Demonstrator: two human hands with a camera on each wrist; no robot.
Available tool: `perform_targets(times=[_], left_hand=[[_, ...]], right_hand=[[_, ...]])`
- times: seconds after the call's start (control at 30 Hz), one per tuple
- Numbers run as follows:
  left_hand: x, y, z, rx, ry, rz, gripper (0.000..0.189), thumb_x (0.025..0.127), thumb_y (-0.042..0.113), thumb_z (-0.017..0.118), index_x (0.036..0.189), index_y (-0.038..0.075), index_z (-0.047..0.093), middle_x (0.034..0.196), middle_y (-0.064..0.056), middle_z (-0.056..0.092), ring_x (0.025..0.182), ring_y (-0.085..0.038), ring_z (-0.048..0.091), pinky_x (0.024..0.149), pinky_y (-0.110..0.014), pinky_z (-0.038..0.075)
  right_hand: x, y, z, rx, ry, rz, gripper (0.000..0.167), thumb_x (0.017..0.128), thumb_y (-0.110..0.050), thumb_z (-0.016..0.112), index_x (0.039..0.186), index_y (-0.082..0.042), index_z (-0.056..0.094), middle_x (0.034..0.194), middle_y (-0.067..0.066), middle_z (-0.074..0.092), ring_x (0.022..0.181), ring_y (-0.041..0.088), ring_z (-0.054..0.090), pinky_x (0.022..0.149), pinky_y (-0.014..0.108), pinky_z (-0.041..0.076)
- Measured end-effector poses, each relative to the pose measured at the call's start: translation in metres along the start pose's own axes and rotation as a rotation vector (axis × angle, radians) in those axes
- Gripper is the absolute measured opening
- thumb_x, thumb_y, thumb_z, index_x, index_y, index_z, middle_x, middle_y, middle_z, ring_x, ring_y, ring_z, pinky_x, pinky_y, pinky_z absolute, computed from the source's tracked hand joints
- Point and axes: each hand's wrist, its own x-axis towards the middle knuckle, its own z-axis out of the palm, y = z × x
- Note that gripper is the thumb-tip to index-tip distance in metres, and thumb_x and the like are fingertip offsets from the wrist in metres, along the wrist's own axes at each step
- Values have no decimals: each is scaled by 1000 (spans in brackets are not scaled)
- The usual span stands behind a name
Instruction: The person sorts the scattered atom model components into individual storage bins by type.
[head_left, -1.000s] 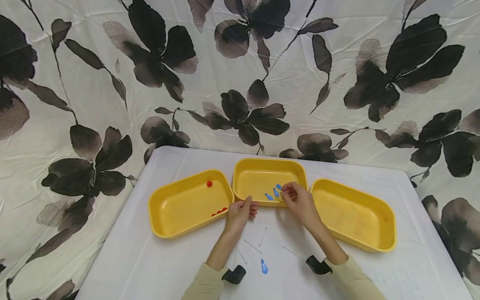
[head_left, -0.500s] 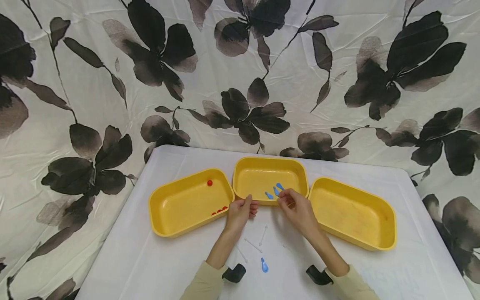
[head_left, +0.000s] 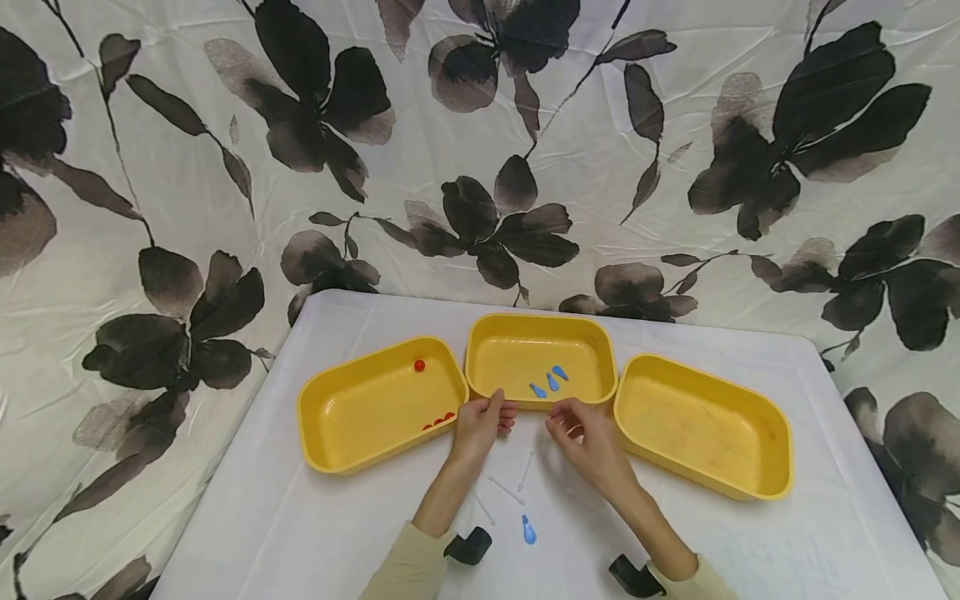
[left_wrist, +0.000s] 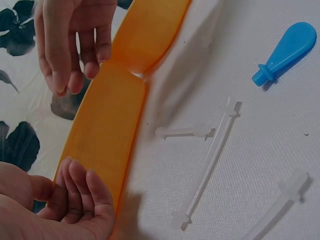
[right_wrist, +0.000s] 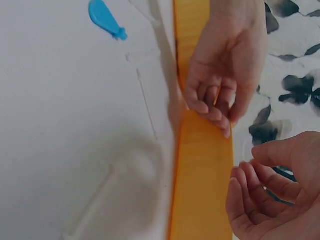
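In the head view my left hand [head_left: 478,427] holds the front left corner of the middle yellow tray [head_left: 506,354], thumb at the rim and fingers curled against the outer wall. My right hand [head_left: 592,446] hovers just off the same tray's front right corner, fingers loosely bent with nothing between them; the right wrist view shows these fingers [right_wrist: 255,192] empty. Inside that tray lie several blue teardrop-shaped pieces [head_left: 552,382]. Another blue teardrop-shaped piece [left_wrist: 295,47], with a narrow collared neck, rests on the white cloth between my forearms.
Thin translucent rods [left_wrist: 205,165] with collared ends lie on the cloth before the middle tray. A left yellow tray [head_left: 360,408] contains several small red balls [head_left: 419,366]. On the right stands another yellow tray [head_left: 705,433]. A floral curtain [head_left: 480,150] hangs behind the table.
My right hand has drawn back from beside the blue pieces inside the middle tray, over its front rim towards me. The left hand keeps its place at the tray corner.
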Motion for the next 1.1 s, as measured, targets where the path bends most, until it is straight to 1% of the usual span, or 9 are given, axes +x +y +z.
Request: perform_targets(times=[0.23, 0.37, 0.47, 0.53, 0.67, 0.73, 0.83, 1.0, 1.1], left_hand=[[0, 1, 0, 0, 8, -12, 42, 109, 27, 54, 101, -9, 74, 99, -23, 73, 72, -12, 63, 71, -24, 59], [0, 1, 0, -1, 5, -8, 43, 109, 27, 53, 102, -11, 73, 99, -23, 73, 72, -12, 63, 73, -29, 60], [-1, 4, -1, -4, -3, -7, 43, 110, 24, 52, 103, -13, 72, 98, -23, 73, 73, -13, 64, 77, -34, 61], [-4, 9, -1, 4, -10, -9, 42, 110, 21, 51, 103, -15, 71, 98, -25, 72, 73, -15, 64, 78, -37, 61], [-16, 28, 0, 15, -19, -10, 39, 110, 15, 49, 104, -19, 69, 101, -30, 71, 74, -18, 64, 81, -41, 61], [-23, 37, 0, 11, -18, -7, 39, 109, 14, 49, 104, -20, 68, 101, -32, 70, 74, -17, 64, 82, -42, 61], [-28, 43, 0, 4, -16, -1, 39, 109, 13, 49, 104, -20, 68, 101, -32, 70, 73, -16, 63, 82, -42, 60], [-27, 42, -1, -1, -21, 5, 39, 109, 14, 49, 103, -19, 69, 100, -32, 70, 73, -17, 63, 81, -42, 60], [-14, 23, -1, -8, -14, 6, 41, 109, 19, 51, 102, -15, 71, 97, -28, 72, 72, -14, 63, 77, -37, 61]], right_hand=[[-12, 0, 7, 13, 12, -15, 13, 89, 1, 76, 99, -5, 69, 85, -4, 66, 77, 14, 62, 68, 35, 58], [-18, -1, 11, 20, 7, 1, 15, 89, 1, 77, 99, -7, 69, 83, -7, 65, 77, 10, 61, 68, 31, 58], [-23, -3, 13, 32, -1, 19, 16, 89, 1, 77, 98, -8, 69, 83, -7, 64, 76, 9, 61, 68, 30, 57], [-26, -4, 15, 36, -13, 31, 16, 88, 2, 77, 98, -8, 69, 82, -8, 64, 76, 9, 60, 68, 29, 57], [-31, -5, 18, 37, -30, 34, 17, 88, 4, 77, 97, -8, 69, 82, -9, 63, 75, 8, 60, 68, 28, 57], [-34, -6, 19, 36, -34, 33, 18, 87, 5, 77, 97, -9, 70, 82, -10, 63, 75, 8, 59, 68, 28, 57], [-39, -6, 21, 40, -41, 25, 19, 87, 6, 76, 97, -9, 70, 83, -11, 63, 75, 8, 59, 68, 28, 57], [-47, -4, 23, 51, -64, 6, 18, 88, 5, 75, 98, -9, 69, 84, -9, 63, 76, 8, 59, 68, 28, 57], [-52, -3, 26, 54, -87, 7, 16, 89, 3, 75, 98, -9, 69, 85, -9, 62, 77, 6, 58, 68, 27, 57]])
